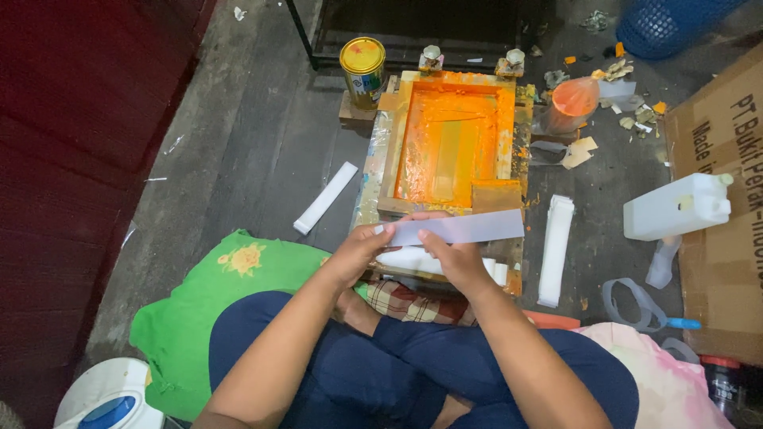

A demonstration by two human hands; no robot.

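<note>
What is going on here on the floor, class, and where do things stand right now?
A person sits cross-legged on the floor and holds a long white strip in both hands: the left hand grips its near end, the right hand supports it from below. Just beyond lies a wooden printing frame coated with orange ink. Stacks of white strips lie to its right and another strip to its left. A yellow-lidded tin stands at the frame's far left corner and a white jug lies further right.

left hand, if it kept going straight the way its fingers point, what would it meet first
Probably the orange-inked screen frame. The left hand points up and forward, pinching the white strip, and the frame's near edge lies just beyond; depth is unclear.
</note>
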